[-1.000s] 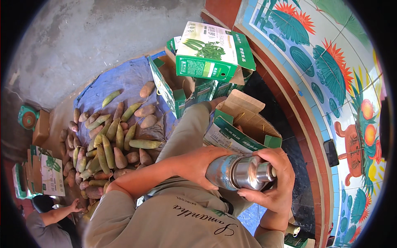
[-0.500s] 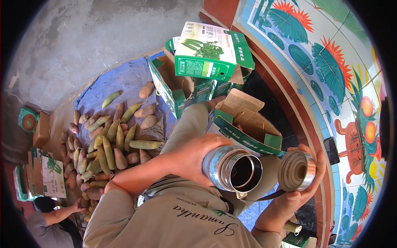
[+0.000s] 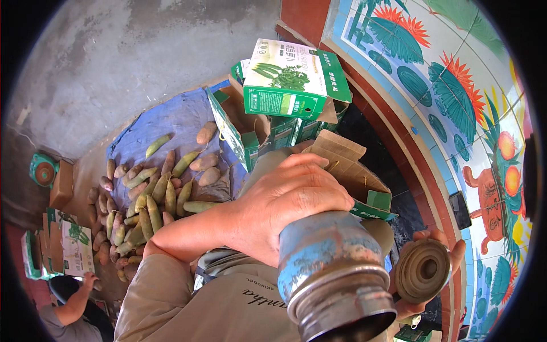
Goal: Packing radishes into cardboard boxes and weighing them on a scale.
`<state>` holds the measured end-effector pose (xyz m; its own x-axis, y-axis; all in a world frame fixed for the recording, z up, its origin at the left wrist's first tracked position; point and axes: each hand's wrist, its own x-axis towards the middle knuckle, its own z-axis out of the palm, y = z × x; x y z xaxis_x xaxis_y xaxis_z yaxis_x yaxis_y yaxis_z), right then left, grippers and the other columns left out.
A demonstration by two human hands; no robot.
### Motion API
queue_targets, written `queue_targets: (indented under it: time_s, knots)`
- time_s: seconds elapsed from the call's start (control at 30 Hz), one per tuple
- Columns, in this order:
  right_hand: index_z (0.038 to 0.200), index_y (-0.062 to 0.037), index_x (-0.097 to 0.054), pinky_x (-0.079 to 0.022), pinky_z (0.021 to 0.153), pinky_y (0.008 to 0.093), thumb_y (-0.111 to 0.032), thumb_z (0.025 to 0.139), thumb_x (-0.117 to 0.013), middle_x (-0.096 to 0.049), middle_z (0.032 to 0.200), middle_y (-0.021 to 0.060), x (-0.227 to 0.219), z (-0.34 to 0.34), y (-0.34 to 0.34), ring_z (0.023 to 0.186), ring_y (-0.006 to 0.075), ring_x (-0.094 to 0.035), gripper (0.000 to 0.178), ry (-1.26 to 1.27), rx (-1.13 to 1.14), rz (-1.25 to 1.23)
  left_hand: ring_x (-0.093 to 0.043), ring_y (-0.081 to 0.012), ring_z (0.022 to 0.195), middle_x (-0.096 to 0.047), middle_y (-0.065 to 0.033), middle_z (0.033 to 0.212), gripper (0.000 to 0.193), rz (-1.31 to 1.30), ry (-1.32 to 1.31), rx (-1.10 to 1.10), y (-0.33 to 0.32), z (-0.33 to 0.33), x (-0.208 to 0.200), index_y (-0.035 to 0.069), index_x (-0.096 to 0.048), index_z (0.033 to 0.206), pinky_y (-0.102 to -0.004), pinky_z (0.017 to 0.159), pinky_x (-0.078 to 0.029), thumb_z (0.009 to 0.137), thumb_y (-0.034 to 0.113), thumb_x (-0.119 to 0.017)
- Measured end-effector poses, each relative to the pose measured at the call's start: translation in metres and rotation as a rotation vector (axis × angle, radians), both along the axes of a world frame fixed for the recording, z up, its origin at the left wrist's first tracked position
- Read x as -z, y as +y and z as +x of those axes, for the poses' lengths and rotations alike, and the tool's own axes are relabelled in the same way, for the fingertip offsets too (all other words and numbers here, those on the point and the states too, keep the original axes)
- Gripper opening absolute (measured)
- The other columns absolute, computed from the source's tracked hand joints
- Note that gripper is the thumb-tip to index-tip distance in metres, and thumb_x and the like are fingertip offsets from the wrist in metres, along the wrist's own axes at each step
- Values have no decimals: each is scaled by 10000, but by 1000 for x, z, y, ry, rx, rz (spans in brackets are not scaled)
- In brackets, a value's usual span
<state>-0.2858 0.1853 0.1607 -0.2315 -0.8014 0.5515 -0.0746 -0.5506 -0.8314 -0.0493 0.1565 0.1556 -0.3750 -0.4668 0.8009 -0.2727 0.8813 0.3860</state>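
Observation:
A worn blue metal thermos flask (image 3: 333,253) is raised close in front of me, tipped so its bare steel mouth points down toward the lower edge. My left hand (image 3: 288,196) is wrapped over its base end, fingers closed around it. In my right hand (image 3: 408,309), beside the flask, is the round thermos lid (image 3: 423,271). The lid's greyish underside faces me, and part of that hand is hidden behind it. Flask and lid are apart. The inside of the flask cannot be seen from this angle.
Long green radishes (image 3: 152,214) and reddish-brown roots (image 3: 206,133) lie heaped on a blue sheet (image 3: 182,117). Green-and-white cartons (image 3: 285,77) stand ahead, with an open carton (image 3: 356,171) nearer. A phone (image 3: 459,208) lies by the painted tile wall. Another person (image 3: 74,308) sits at lower left.
My left hand has brought the flask closer and tipped it, so its mouth has swung downward. The lid in my right hand has shifted slightly down and right. The other person's arm has moved.

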Motion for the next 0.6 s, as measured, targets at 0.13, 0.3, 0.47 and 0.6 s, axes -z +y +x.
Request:
queue_targets:
  time_s: [0.13, 0.3, 0.47, 0.6]
  knots:
    - [1419, -148, -154, -481, 792, 296, -591, 558, -772, -465, 1116, 188, 9, -23, -7, 954, 244, -552, 1148, -73, -334, -175, -583, -251, 913, -599, -83, 1015, 534, -66, 22, 1, 2, -1, -9, 65, -499, 1115, -471, 911, -366, 665, 224, -738]
    - [1421, -177, -168, -496, 807, 288, -438, 532, -849, -454, 1144, 184, -1, -17, -1, 1003, 248, -542, 1150, -169, -300, -123, -589, -251, 894, -608, -81, 979, 471, -115, 49, -20, 2, -2, -20, 68, -536, 1076, -474, 933, -353, 673, 213, -733]
    - [1418, -214, -204, -508, 812, 284, -316, 519, -870, -458, 1153, 176, 1, -28, -5, 1031, 253, -529, 1123, -101, -395, -163, -609, -270, 926, -624, -92, 1015, 288, -92, 6, -33, 7, 2, -39, 109, -511, 1026, -542, 963, -316, 778, 116, -657]
    - [1395, -219, -269, -537, 788, 282, -257, 673, -771, -470, 1161, 173, 1, -26, -15, 994, 251, -552, 880, -66, -450, -289, -608, -270, 940, -625, -82, 1034, 289, -162, 23, -67, 8, 5, -48, 142, -510, 1034, -543, 978, -303, 782, 84, -641]
